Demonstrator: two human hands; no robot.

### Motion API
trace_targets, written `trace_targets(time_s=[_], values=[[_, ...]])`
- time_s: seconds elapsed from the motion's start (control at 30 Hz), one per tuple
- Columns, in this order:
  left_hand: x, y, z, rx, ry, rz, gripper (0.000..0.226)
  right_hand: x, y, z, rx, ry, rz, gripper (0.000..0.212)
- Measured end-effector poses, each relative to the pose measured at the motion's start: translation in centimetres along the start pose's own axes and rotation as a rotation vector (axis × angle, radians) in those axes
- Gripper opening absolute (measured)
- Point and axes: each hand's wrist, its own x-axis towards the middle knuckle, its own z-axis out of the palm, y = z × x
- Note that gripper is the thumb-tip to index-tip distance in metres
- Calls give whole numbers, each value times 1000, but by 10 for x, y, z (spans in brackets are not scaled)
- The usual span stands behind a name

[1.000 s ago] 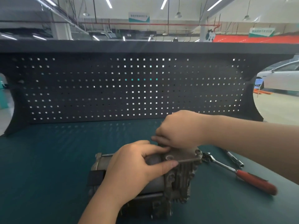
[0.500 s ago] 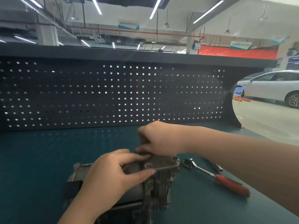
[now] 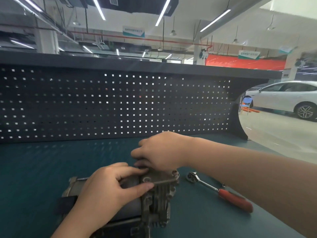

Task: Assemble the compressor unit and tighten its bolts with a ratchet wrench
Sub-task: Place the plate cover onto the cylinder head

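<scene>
Compressor unit (image 3: 154,203) partly under hands

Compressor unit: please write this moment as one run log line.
left hand holds compressor unit | right hand on cover plate | ratchet wrench unused on bench

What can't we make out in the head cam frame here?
- Right hand fingertips on the cover plate: curled under, so any bolt there is hidden.
- Compressor near end: cut off by the bottom edge; the left hand covers its body.
- Ratchet wrench: right forearm crosses part of the handle.
- Hanging signs: text too blurred.
</scene>
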Motion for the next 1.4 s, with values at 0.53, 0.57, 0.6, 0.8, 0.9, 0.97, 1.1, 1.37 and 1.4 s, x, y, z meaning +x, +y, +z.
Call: trace_targets(time_s=[0.53,0.57,0.6,0.8,0.9,0.97,1.1,1.37,1.4], values=[[0,-3,1,-65,10,-29,41,10,-7,-4,-3,-87,202,45],[0,-3,1,-51,1,-20,41,8,-4,-3,47,-106,222,50],[0,-3,0,-40,-4,-10,42,6,-1,-3,118,-129,234,53],[0,-1,-2,9,-7,9,43,1,6,-4,288,-142,83,18],[0,0,-2,1,-5,6,41,4,6,-3,131,-74,91,36],[0,0,-1,-1,-8,7,41,5,6,1,75,-62,86,44],[0,1,-1,12,-7,12,42,2,6,4,100,-29,86,29],[1,-9,1,-44,9,39,50,6,4,5,174,-12,65,25],[1,-10,1,-84,18,54,53,6,4,6,166,5,67,28]])
